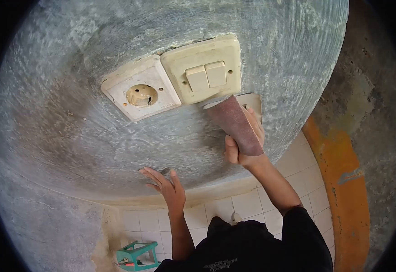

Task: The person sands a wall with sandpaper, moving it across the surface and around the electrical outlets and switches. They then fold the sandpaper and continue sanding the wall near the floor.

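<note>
My right hand [248, 140] holds a curled sheet of reddish-brown sandpaper [236, 124] against the grey wall [161, 145], just below a cream double light switch [202, 70]. The sheet hides part of the hand, and a pale plate [253, 102] shows behind it. To the left of the switch sits a dirty white power socket [141, 88]. Lower on the wall, my left hand [168, 186] has its fingers spread and touches or nearly touches the surface; nothing is in it.
A green plastic stool [138, 256] with small items on it stands on the white tiled floor [248, 204] at the lower left. An orange-painted band [347, 181] runs down the right side, beside a stained grey surface [379, 136].
</note>
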`<state>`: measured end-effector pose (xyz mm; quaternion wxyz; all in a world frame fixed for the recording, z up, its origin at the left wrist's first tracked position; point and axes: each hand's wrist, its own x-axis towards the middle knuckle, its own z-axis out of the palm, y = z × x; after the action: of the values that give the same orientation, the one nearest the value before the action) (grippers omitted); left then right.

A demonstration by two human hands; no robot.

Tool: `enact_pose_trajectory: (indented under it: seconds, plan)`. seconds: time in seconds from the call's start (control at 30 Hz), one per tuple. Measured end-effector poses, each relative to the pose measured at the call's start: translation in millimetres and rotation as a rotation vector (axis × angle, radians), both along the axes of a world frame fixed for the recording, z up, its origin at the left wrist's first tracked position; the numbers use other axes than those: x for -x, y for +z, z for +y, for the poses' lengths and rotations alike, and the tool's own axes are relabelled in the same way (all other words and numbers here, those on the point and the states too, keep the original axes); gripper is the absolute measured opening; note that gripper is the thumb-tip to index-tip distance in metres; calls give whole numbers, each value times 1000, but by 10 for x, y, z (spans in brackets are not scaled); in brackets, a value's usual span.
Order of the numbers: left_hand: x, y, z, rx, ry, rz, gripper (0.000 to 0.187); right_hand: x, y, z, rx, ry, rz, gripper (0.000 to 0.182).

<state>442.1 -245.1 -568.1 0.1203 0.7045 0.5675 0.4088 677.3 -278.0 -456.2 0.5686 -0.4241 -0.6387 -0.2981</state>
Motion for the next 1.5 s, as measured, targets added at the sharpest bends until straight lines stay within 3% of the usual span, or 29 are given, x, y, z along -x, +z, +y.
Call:
enact_pose_trajectory:
  seconds: [0.07, 0.1, 0.2, 0.23, 0.33, 0.37, 0.43, 0.53, 0.6, 0.63, 0.73, 0.77, 0.9, 0.97, 1.03, 1.17, 1.23, 1.3, 1.4, 1.43, 1.5]
  plan:
    - [-11, 3, 3, -5, 7, -3, 76, 128, 8, -21, -8, -40, 18, 43]
    - [-13, 6, 1, -7, 10, 0, 76, 151, -19, -58, 126, -20, -67, 44]
    - [4, -19, -2, -26, 16, 47, 74, -63, -82, -20, 94, -132, -266, 44]
    - [15, -26, -1, -35, 22, 64, 73, -107, -69, 2, 14, -51, -80, 44]
    - [39, -11, -36, -225, -125, -201, 74, 104, 15, -68, 104, 30, 10, 42]
    - [59, -32, -64, -273, -126, -277, 74, 117, -49, -40, 138, -68, -215, 41]
    - [121, -66, -86, -375, -143, -425, 74, 3, -56, -49, 102, -89, -206, 42]
    - [361, -121, -49, -437, -19, -420, 71, 26, 4, -37, 91, -54, -125, 40]
    - [507, -134, -26, -352, 34, -436, 68, 112, -6, -83, 127, 5, -46, 38]
    - [589, -131, -17, -308, 59, -438, 67, 92, -29, -60, 109, -106, -268, 36]
    - [745, -95, 79, -238, 57, -372, 66, -165, -57, -42, 71, -75, -166, 38]
    - [771, -73, 116, -236, 53, -381, 66, -132, -65, -34, 74, -172, -155, 36]
    - [800, 14, 214, -260, 55, -408, 67, 97, -29, -14, 105, -199, -420, 33]
    - [804, 33, 332, -338, 84, -419, 68, 63, -136, -33, 190, -228, -213, 34]
    - [823, -12, 402, -440, 156, -431, 69, 242, -146, -31, 115, -254, -45, 34]
    - [925, 41, 483, -397, 143, -418, 71, 190, -388, 82, 42, -183, -232, 37]
    - [985, 33, 520, -396, 131, -382, 71, 200, -386, 13, 172, -287, -103, 38]
    - [996, 37, 519, -332, 101, -419, 71, 328, -307, 35, 137, -258, 37, 41]
    - [977, 7, 561, -307, 68, -355, 69, 226, -514, 64, 223, -240, -44, 44]
    - [966, -5, 572, -309, 64, -315, 68, 157, -443, 102, 51, -270, -129, 44]
    - [950, 42, 577, -297, 52, -359, 66, 279, -292, 35, 197, -218, 83, 47]
